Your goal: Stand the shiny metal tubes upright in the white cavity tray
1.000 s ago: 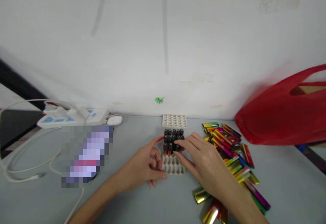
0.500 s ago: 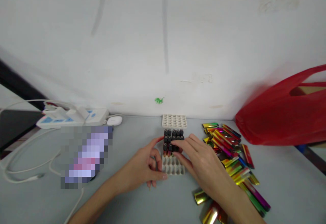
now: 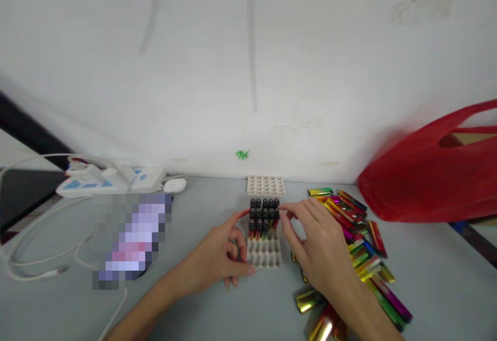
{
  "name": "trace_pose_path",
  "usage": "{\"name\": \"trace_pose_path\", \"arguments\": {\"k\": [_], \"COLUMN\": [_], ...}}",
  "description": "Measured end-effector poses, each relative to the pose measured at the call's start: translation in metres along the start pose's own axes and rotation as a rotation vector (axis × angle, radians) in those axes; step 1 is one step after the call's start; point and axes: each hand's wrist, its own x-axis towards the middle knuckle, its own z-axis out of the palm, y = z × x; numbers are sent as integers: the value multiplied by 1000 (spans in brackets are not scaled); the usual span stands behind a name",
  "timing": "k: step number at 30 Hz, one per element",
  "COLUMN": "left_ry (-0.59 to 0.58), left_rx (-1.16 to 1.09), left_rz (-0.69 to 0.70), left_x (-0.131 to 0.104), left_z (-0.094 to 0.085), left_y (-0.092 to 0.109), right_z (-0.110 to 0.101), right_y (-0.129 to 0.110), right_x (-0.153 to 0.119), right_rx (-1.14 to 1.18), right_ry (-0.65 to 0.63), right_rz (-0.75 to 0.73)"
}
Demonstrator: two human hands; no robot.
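Shifting right hand [image 3: 318, 242] to tray's [image 3: 264, 253] right edge

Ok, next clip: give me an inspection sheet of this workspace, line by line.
Surface: grey table against a white wall.
Job's things: white socket tray, far rows filled with black-capped sticks, near rows empty; loose shiny coloured sticks heaped on the right.
Clutter: second empty tray by the wall; red plastic bag; blurred-out item.
Grips: left hand steadies the tray's left edge; right hand has fingertips at the capped sticks' right side, nothing clearly held.
Cables: white power strip with white cords looping over the left of the table.
Surroundings: nothing seen beyond the wall.
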Motion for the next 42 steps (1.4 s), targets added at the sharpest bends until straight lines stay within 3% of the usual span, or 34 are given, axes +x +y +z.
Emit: {"name": "trace_pose_path", "arguments": {"k": [4,9,15,24,29,35,38,42], "left_ry": [9,1,13,4,9,18,16,9], "left_rx": [-5,3,-17,-11,-7,-11,-1,16], "left_rz": [-2,1,-4,-3,3,-7,-9,1], "left_x": [0,0,-1,-1,-1,-2,-2,-1], "left_z": [0,0,2,0,0,2,1,0], "left_y": [2,2,5,1,1,5,5,1], "right_z": [3,-3,-16,-17,-17,-18,-18,-19], "right_y": [12,28,35,41,39,30,24,18], "right_x": [-2,-4,-6,-13,-12,-5,-2,2], "right_rx": [-362,-716,-881,-877,-863,-782,-622,-135], "right_ry": [23,-85,-149,-139,-200,-149,-64,59], "right_rz": [182,365,372,301,318,350,342,486]}}
